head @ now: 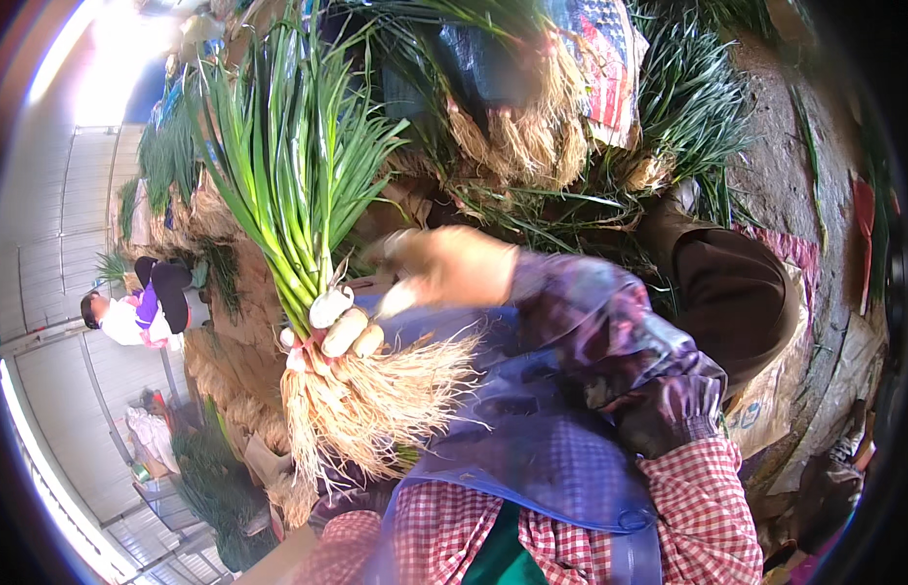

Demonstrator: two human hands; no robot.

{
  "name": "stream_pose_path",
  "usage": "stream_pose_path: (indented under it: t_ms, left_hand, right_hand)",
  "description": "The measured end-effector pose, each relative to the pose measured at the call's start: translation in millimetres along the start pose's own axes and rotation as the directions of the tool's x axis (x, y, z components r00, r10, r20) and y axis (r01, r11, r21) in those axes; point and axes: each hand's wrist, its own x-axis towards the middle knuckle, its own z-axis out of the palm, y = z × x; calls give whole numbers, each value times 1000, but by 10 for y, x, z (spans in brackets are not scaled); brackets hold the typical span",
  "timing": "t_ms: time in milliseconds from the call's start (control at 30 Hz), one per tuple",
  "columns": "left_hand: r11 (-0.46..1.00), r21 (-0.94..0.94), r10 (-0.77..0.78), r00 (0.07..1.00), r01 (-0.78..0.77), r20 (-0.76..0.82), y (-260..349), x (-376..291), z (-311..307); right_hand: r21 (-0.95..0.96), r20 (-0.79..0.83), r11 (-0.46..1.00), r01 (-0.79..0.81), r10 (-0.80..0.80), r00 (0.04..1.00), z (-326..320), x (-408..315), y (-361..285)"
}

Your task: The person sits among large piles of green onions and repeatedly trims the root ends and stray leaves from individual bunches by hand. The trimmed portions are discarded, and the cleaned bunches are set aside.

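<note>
My left hand (346,333) is closed around the lower stems of a bunch of rooted green garlic (297,190), with only some fingers showing. The fingertips look covered in something pale. Long green leaves point up and away from me, while the straw-coloured roots (381,409) spread over my blue plastic apron (527,439). Just right of the stems is my right hand (454,267), blurred by motion, with a pale covering on the thumb. Whether anything is between its fingers is too blurred to tell.
Ahead lie more rooted bundles (531,131) beside a flag-patterned bag (607,73). Another leafy pile (688,102) is at the upper right. My brown-covered knee (739,300) is to the right. A seated person (150,303) is at far left, with a heap of greens (220,482) below.
</note>
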Motion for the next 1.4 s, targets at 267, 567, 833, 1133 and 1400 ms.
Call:
stream_pose_path:
  t_ms: [267,567,833,1133,1400]
  left_hand:
    - [982,45,-189,950,184,248,23,104,64]
    - [974,25,-222,916,227,334,16,29,-59]
    - [980,-14,-192,965,198,177,0,-90,-51]
    - [995,-16,-86,921,99,380,-5,0,31]
    - [967,-37,-174,759,252,627,47,135,74]
  right_hand:
    - [-634,-42,745,-207,234,971,-214,-110,-90]
    - [496,-257,846,-194,357,898,186,245,168]
    - [-536,-427,815,-221,-36,904,-469,-212,-4]
    - [-233,-541,836,-496,313,781,-265,42,323]
    - [-607,-428,619,-498,274,861,-594,-69,686]
